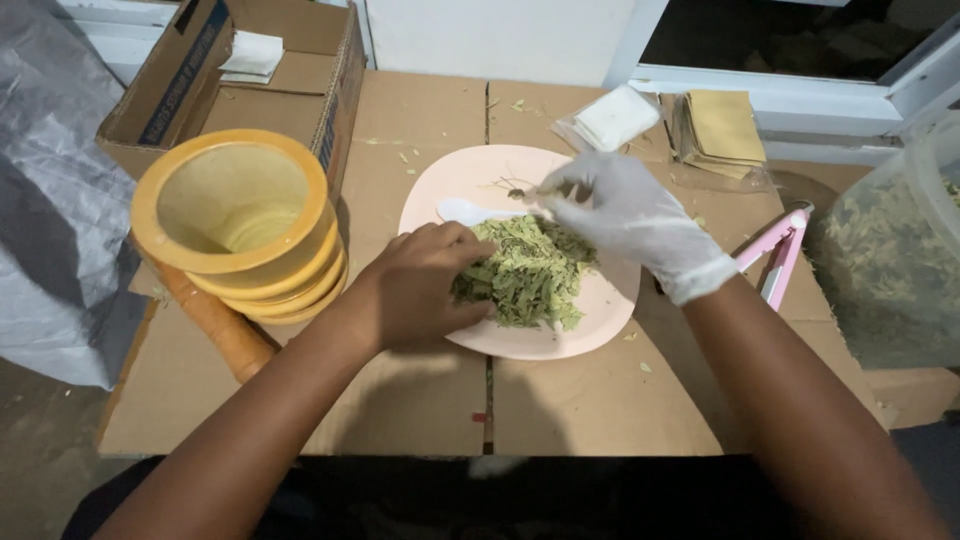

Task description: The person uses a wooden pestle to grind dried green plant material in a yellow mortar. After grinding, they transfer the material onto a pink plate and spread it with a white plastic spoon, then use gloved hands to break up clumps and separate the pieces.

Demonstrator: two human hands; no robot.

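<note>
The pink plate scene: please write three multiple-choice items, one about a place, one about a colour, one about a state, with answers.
1. Where is the wooden mortar?
A. left of the plate
B. on the plate
C. behind the window

2. What colour is the glove on the right hand?
A. black
B. white
C. yellow

3. What is the left hand doing?
A. hanging free
B. holding the tongs
C. resting on the leaves

Answers: 1 A, it stands left of the plate. 2 B, the glove is white. 3 C, its fingers touch the dried green leaves.
</note>
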